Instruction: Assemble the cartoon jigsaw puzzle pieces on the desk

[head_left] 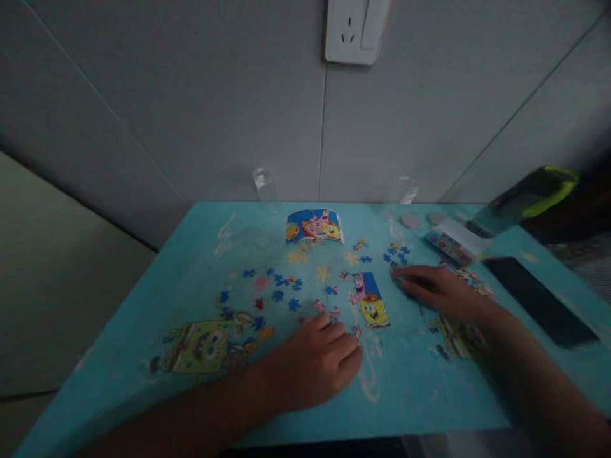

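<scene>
My left hand (317, 359) rests low over the table, its fingers curled and closed; whatever may be under the fingertips is hidden. Just beyond its knuckles lie pink puzzle pieces (319, 306). To its right is a partly joined puzzle section (371, 300) showing a yellow and a pink cartoon figure on blue. My right hand (436, 289) reaches in from the right, index finger and thumb stretched out a little apart. Its fingertips are beside a small cluster of blue puzzle pieces (396, 254). More loose blue pieces (286, 286) are scattered left of the middle.
A curved picture card (315, 226) stands at the back of the blue cartoon-print table (200, 254). Two clear cups (265, 184) are near the wall. At right are a small box (456, 240), a black phone-like slab (539, 300) and a bottle with a yellow-green part (525, 197).
</scene>
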`<state>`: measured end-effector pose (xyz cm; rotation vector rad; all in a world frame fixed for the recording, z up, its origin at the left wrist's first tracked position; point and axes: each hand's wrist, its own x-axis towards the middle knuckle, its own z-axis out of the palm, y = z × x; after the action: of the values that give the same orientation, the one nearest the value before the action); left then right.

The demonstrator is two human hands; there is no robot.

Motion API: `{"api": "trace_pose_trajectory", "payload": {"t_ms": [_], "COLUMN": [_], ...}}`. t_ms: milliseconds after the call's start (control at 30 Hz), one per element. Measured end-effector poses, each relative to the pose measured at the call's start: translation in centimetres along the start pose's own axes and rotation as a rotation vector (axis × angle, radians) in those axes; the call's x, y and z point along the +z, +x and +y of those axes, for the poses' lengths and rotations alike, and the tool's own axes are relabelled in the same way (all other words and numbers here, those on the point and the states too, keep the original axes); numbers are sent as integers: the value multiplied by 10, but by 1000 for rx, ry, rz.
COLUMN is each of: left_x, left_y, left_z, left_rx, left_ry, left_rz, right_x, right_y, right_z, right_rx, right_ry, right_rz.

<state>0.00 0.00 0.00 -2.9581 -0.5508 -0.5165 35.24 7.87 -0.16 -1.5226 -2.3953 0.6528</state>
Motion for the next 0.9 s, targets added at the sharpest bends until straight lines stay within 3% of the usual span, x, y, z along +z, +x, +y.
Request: {"api": "trace_pose_trajectory", "payload": {"t_ms": [233, 400, 467, 700, 900], "left_x": [2, 6, 9, 13, 13], "left_y": [7, 5, 4, 1, -1], "left_z": [-1, -1, -1, -1, -2], "left_rx": [-60, -48, -42, -43, -44], "left_ry": [-23, -54, -56, -75, -86], "left_rz": [59, 82, 93, 89, 71], "right_x": [-5, -17, -19, -15, -14], "right_y": [0, -4, -4, 2, 0], "right_z": [-13, -6, -2, 5, 8], "right_rx": [-14, 149, 219, 52, 66], "right_ry": [44, -11, -3, -165, -182], "right_rz": [78, 462, 549, 385, 343]}}
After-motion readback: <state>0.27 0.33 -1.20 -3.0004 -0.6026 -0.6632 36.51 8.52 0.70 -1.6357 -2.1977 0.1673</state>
